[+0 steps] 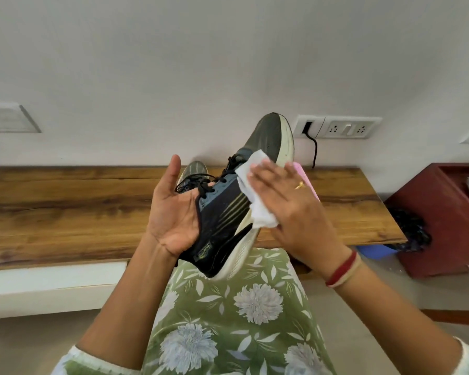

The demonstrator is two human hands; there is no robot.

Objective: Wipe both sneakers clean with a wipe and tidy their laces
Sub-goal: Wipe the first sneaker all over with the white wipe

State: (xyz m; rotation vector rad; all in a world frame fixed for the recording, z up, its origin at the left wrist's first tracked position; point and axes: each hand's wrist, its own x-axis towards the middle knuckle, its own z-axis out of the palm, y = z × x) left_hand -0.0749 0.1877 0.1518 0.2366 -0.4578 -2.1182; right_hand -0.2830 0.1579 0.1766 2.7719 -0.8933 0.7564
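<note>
A dark sneaker (225, 209) with a white sole and black laces (198, 185) is held up, toe pointing up toward the wall. My left hand (173, 209) grips it at the collar, palm toward me, thumb raised, fingers hidden inside or behind the shoe. My right hand (284, 201) presses a white wipe (251, 190) flat against the sneaker's side near the sole, fingers straight. The toe of a second sneaker (194, 169) shows on the wooden shelf (65, 207) behind my left hand; the rest of it is hidden.
A pink object (307, 180) lies on the shelf behind my right hand. A red box (441, 220) stands at right, a black bag (409, 228) beside it. A wall socket (336, 127) with a black cable sits above the shelf.
</note>
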